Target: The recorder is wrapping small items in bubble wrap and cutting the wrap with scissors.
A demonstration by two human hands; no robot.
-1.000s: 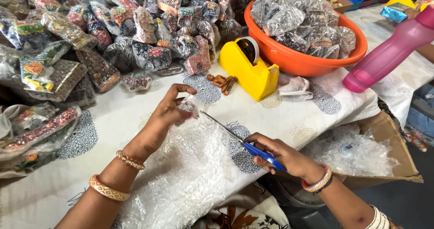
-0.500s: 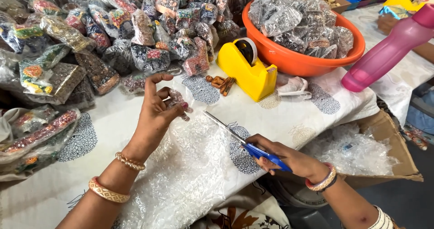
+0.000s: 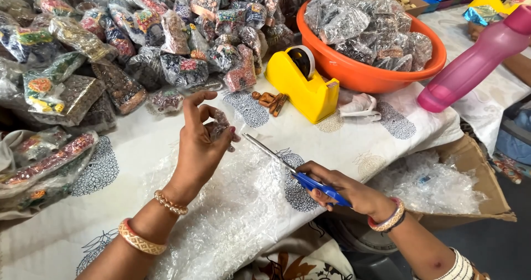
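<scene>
left hand (image 3: 202,147) raised over the desk (image 3: 138,164), thumb and fingertips pinching a small dark item wrapped in clear film (image 3: 218,128), index finger lifted free. right hand (image 3: 343,188) at 4 o'clock from it, grip pressed together round the blue handles of a pair of scissors (image 3: 293,169), blades shut, tip pointing toward 10 o'clock, just short of the wrapped item. beneath both, a sheet of bubble wrap (image 3: 238,213) spread across the patterned white cloth and hanging over the near edge. at 12 o'clock, a heap of clear-bagged colourful pieces (image 3: 166,42). at 1 o'clock, a yellow tape dispenser (image 3: 301,83), touching an orange basin (image 3: 376,72) filled with more bagged pieces. at 2 o'clock, a pink bottle (image 3: 475,56) lying tilted. at 3 o'clock, beside the desk edge, an open cardboard box (image 3: 473,164) holding crumpled clear film. bangles on both wrists.
</scene>
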